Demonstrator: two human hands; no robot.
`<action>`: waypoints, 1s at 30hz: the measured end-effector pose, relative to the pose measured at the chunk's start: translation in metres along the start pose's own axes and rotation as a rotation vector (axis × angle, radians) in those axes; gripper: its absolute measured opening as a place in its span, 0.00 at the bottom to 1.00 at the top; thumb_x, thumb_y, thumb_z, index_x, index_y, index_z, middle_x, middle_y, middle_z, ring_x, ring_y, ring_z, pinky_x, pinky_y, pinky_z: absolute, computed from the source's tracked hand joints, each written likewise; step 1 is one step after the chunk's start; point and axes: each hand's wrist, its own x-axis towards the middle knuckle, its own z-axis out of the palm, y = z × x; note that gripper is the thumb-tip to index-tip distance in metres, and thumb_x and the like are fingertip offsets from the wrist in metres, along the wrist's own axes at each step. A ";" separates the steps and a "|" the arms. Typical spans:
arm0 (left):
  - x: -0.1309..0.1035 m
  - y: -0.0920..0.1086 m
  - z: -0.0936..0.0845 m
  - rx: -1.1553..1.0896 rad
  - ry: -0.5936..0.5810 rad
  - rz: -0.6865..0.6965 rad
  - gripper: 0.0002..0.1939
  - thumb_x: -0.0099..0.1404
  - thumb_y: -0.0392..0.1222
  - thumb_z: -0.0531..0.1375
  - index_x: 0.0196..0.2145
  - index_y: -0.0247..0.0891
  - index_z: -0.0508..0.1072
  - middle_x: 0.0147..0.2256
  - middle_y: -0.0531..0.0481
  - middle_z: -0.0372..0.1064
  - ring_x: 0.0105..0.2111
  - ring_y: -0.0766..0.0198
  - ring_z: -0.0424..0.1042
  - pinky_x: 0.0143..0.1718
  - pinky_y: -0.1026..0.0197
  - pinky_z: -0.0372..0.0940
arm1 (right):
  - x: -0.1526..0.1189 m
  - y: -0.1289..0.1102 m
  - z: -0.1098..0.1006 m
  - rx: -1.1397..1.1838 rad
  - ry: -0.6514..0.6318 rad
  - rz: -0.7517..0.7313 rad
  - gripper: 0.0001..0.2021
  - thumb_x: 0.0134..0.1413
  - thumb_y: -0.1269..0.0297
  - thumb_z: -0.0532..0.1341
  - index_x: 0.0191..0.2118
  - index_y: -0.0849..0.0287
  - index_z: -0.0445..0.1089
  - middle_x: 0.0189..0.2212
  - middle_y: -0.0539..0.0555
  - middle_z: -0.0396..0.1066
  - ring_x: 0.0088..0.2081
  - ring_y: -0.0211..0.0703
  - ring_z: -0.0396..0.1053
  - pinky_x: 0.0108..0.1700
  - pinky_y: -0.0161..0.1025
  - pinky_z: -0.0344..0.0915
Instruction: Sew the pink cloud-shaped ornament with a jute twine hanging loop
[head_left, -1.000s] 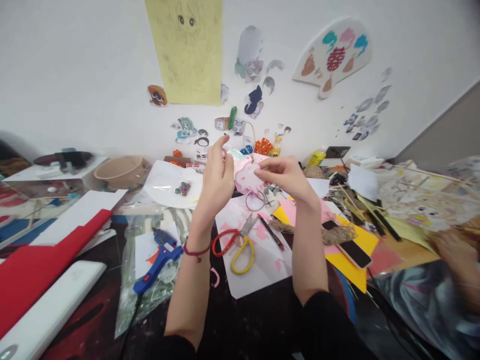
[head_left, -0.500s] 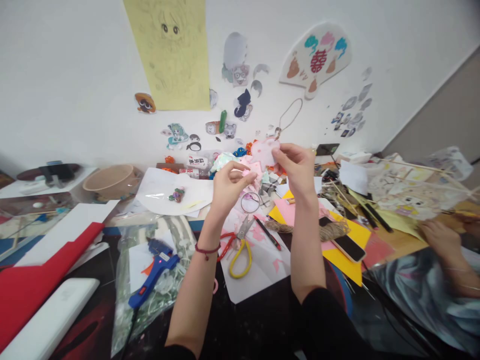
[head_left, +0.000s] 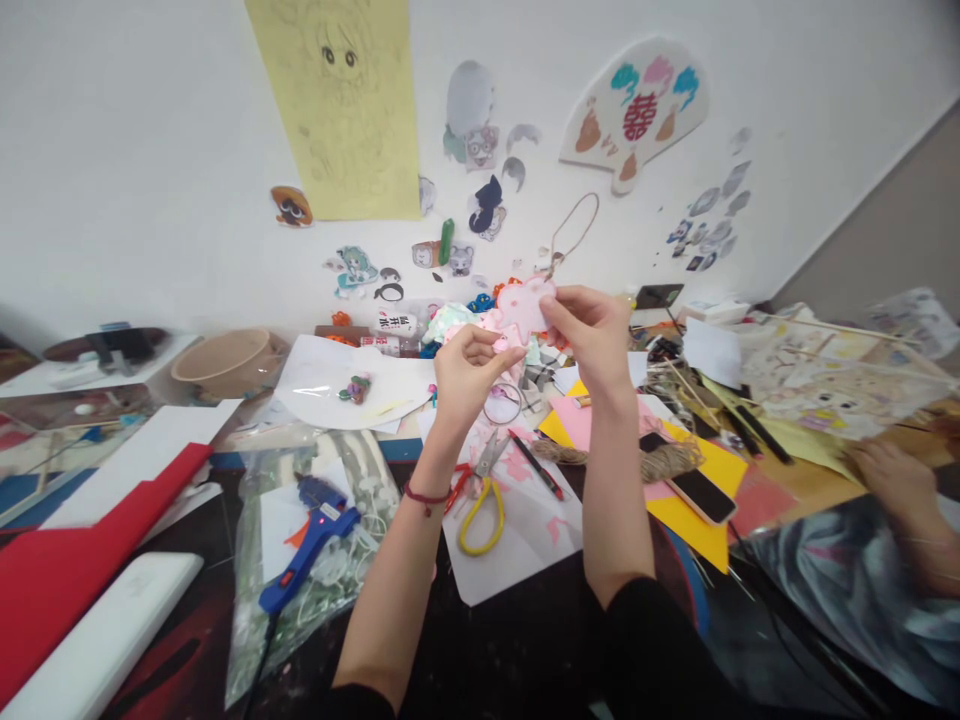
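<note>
1. Now my right hand (head_left: pixel 589 322) pinches a pink flat piece (head_left: pixel 525 304) by its right edge, thumb against fingers, wrist turned inward.
2. Above that grip, a twine loop (head_left: pixel 584 235) rises from the piece's top.
3. Just left of the piece, my left hand (head_left: pixel 472 368) curls, thumb and fingers closed around a small pink bit (head_left: pixel 501 343).
4. My left forearm (head_left: pixel 390 590) slants up and rightward, a red bracelet (head_left: pixel 427 498) at the wrist; my right forearm (head_left: pixel 619 490) stands nearly upright.
5. Below my grips, a ring (head_left: pixel 501 425) shows, then scissors (head_left: pixel 486 465) with yellow and red handles, beside a pen (head_left: pixel 535 465) on a white sheet (head_left: pixel 517 573).
6. Left of my left forearm lies a blue glue gun (head_left: pixel 309 550); right of my right forearm, a phone (head_left: pixel 701 497).
</note>
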 end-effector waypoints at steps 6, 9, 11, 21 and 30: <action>-0.001 0.004 -0.003 0.052 -0.053 0.005 0.19 0.49 0.48 0.75 0.34 0.36 0.76 0.24 0.54 0.71 0.25 0.70 0.68 0.28 0.67 0.63 | 0.000 0.002 -0.001 -0.045 0.002 -0.016 0.13 0.49 0.53 0.72 0.32 0.58 0.77 0.20 0.45 0.67 0.19 0.31 0.61 0.21 0.32 0.63; 0.000 0.008 -0.010 0.136 -0.102 0.005 0.16 0.54 0.47 0.73 0.36 0.35 0.78 0.26 0.53 0.71 0.27 0.69 0.68 0.30 0.67 0.63 | -0.002 0.000 -0.005 -0.089 0.005 -0.066 0.10 0.52 0.56 0.71 0.33 0.58 0.77 0.20 0.45 0.68 0.19 0.31 0.61 0.21 0.33 0.62; 0.001 0.011 -0.017 0.241 -0.155 0.005 0.14 0.57 0.46 0.70 0.39 0.36 0.80 0.27 0.53 0.71 0.26 0.70 0.67 0.29 0.67 0.62 | -0.005 -0.007 -0.009 -0.123 0.026 -0.108 0.09 0.53 0.57 0.71 0.33 0.57 0.78 0.20 0.45 0.68 0.19 0.31 0.62 0.21 0.33 0.60; -0.008 0.041 -0.031 0.532 -0.312 0.058 0.11 0.61 0.44 0.65 0.40 0.37 0.81 0.28 0.50 0.75 0.26 0.66 0.69 0.30 0.64 0.60 | -0.034 -0.054 -0.031 -0.238 0.082 -0.108 0.04 0.57 0.63 0.69 0.33 0.56 0.79 0.21 0.47 0.68 0.21 0.33 0.62 0.24 0.35 0.59; -0.053 0.044 -0.040 1.117 -0.443 0.027 0.17 0.53 0.38 0.73 0.18 0.36 0.68 0.20 0.50 0.64 0.26 0.58 0.69 0.33 0.57 0.63 | -0.084 0.024 -0.048 -0.176 -0.314 0.513 0.18 0.49 0.49 0.71 0.36 0.62 0.78 0.26 0.49 0.72 0.24 0.34 0.68 0.27 0.34 0.65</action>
